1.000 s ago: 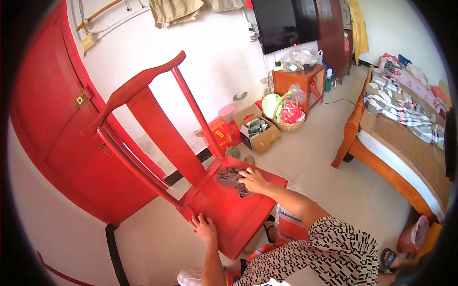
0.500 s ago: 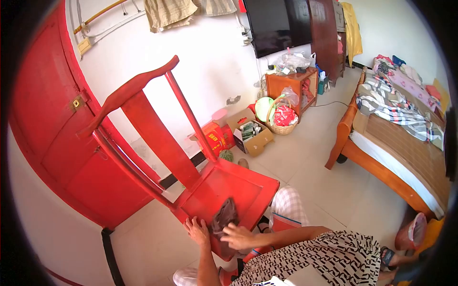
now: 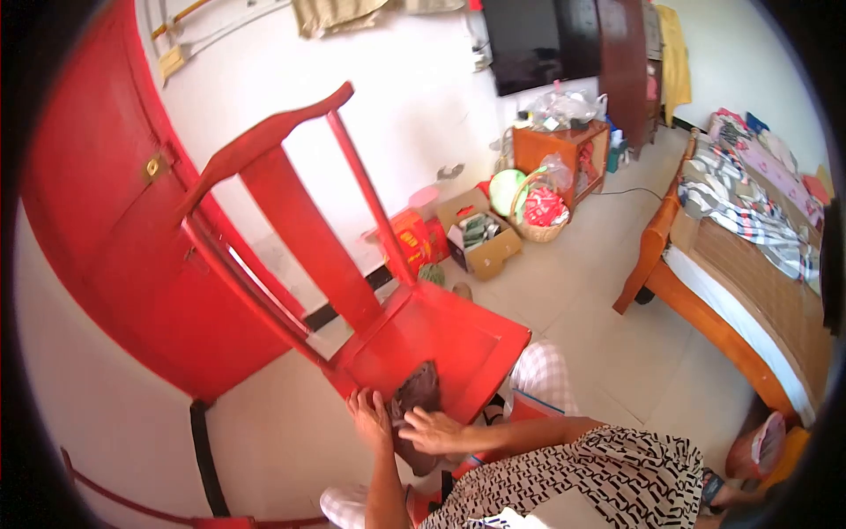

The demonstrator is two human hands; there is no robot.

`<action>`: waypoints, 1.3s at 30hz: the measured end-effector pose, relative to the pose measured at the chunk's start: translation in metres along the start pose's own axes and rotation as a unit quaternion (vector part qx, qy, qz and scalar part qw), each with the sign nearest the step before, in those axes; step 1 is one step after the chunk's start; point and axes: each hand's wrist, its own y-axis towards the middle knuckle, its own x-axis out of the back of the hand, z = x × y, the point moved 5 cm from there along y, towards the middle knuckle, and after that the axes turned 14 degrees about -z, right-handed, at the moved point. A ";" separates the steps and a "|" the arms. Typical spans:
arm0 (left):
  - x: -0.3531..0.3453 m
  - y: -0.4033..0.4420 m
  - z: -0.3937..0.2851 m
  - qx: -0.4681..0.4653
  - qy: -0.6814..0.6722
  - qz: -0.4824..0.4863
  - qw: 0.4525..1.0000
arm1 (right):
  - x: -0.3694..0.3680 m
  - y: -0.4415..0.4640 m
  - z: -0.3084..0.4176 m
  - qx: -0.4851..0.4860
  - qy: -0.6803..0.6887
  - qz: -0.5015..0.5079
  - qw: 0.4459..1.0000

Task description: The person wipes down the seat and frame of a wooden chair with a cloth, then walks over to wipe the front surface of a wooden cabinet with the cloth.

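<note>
Chair [image 3: 458,331] — btwn door [image 3: 115,194] & bed [image 3: 740,273].

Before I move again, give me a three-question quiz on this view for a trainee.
1. True or false: the right hand is on the dark cloth.
2. Which stands beside the cardboard box: (a) a wicker basket, (b) a ladder, (c) a bicycle?
3. Where does the left hand rest?

Key: 1. True. 2. a. 3. At the edge of the red chair seat.
</note>
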 end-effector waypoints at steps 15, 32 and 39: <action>0.019 0.001 -0.009 0.073 -0.052 -0.027 0.996 | -0.055 0.071 -0.054 -0.035 -0.055 0.031 0.997; 0.021 -0.002 -0.021 0.050 0.027 -0.022 0.998 | -0.102 0.113 -0.091 -0.060 -0.082 0.014 0.995; 0.023 -0.001 -0.026 0.049 0.068 -0.008 0.996 | -0.093 0.123 -0.100 -0.064 -0.078 0.026 0.995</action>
